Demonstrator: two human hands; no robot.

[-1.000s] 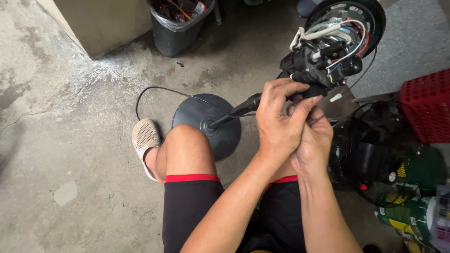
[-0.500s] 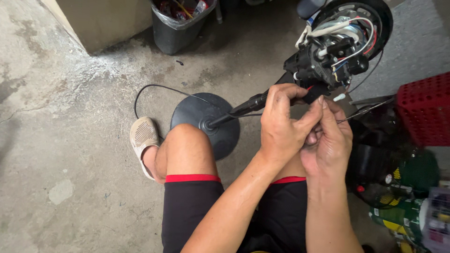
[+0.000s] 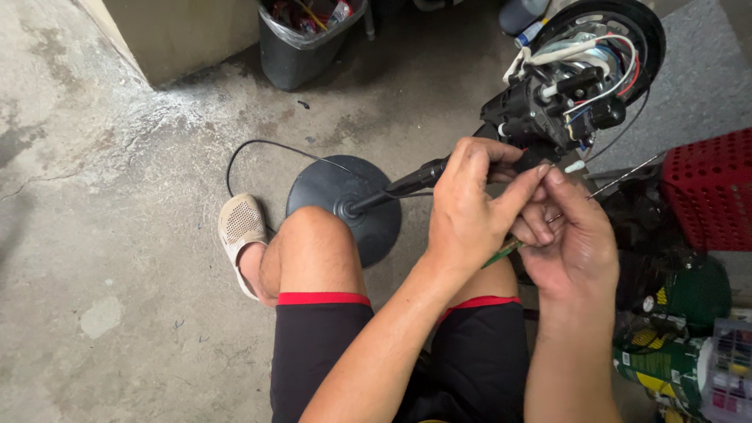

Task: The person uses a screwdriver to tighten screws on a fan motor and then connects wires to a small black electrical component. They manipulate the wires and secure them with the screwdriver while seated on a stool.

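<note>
The stand fan (image 3: 470, 160) lay tilted across the person's lap, and everything here is placed against it: its long axis ran from the round black base (image 3: 329, 192) near the knee, up along the black pole (image 3: 399, 186), to the stripped motor head (image 3: 564, 102) with its white and red wires at the far upper end. The left hand (image 3: 470, 211) sat on the pole just below the motor head, fingers curled around it, so it was the nearer hand to the fan. The right hand (image 3: 572, 243) was just beside it on the motor side, its fingers bunched together against the left thumb; what they pinched I could not tell, though a thin green-handled tool (image 3: 501, 252) poked out beneath the two hands. Beyond the base stood a dark waste bin (image 3: 301, 59) full of mixed scraps. To the motor's right sat a red perforated basket (image 3: 713, 188), its contents out of view.
</note>
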